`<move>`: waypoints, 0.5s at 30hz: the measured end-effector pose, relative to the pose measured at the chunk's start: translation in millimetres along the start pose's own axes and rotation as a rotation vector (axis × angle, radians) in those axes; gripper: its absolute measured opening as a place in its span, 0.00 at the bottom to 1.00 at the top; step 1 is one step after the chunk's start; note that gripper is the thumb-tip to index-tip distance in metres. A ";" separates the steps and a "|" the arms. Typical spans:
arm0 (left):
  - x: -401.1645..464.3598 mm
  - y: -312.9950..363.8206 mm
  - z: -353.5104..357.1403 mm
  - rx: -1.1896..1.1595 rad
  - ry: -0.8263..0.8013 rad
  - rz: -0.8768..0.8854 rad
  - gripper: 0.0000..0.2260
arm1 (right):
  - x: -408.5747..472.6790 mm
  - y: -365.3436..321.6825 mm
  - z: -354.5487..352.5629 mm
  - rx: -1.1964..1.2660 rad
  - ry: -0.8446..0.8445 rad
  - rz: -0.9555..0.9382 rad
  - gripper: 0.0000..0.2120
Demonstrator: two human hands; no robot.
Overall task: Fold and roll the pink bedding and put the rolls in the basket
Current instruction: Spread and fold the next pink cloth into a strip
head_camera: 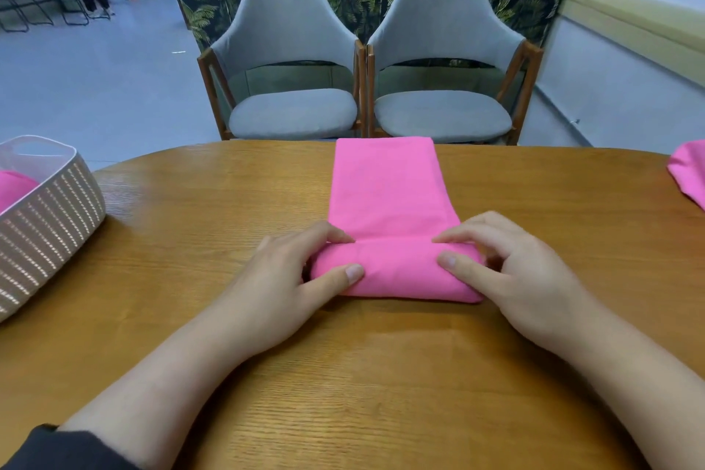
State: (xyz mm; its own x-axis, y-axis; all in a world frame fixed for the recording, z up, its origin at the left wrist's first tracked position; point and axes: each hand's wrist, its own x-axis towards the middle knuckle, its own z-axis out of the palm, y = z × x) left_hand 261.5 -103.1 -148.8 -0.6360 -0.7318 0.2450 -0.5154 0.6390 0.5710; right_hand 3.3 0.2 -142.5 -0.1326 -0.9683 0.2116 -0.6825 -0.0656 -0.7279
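Note:
A long folded strip of pink bedding (385, 183) lies on the wooden table (190, 240), running away from me to the far edge. Its near end is rolled into a thick roll (396, 271). My left hand (282, 282) grips the roll's left end, fingers over the top and thumb on the near side. My right hand (511, 271) grips the right end the same way. A white slotted basket (49, 225) stands at the left table edge with a pink roll (15, 187) inside.
More pink bedding (686, 172) lies at the table's right edge. Two grey chairs (290, 61) (442, 61) stand just beyond the far edge. Bare wood shows between the basket and the strip and in front of my arms.

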 end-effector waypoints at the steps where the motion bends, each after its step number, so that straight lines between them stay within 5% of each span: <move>1: 0.4 -0.3 1.7 -0.001 0.018 -0.008 0.20 | 0.1 1.3 2.0 -0.037 0.013 -0.015 0.09; 5: 1.5 -1.0 3.8 -0.037 0.087 -0.038 0.17 | 0.8 2.8 -0.1 -0.153 0.024 -0.139 0.15; 11: 1.8 2.8 5.3 0.100 0.140 0.014 0.19 | -7.8 1.5 -14.1 -0.321 -0.245 -0.123 0.36; 15: 0.4 -6.8 -4.1 0.042 -0.003 0.072 0.26 | -3.6 -1.1 -9.9 -0.339 -0.173 -0.092 0.34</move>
State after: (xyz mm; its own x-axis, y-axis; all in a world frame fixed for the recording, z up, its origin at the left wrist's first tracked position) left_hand 267.1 -108.7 -149.4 -0.6736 -0.6832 0.2820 -0.4920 0.6992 0.5187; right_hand -2.6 6.1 -136.0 0.0440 -0.9903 0.1315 -0.8884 -0.0990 -0.4483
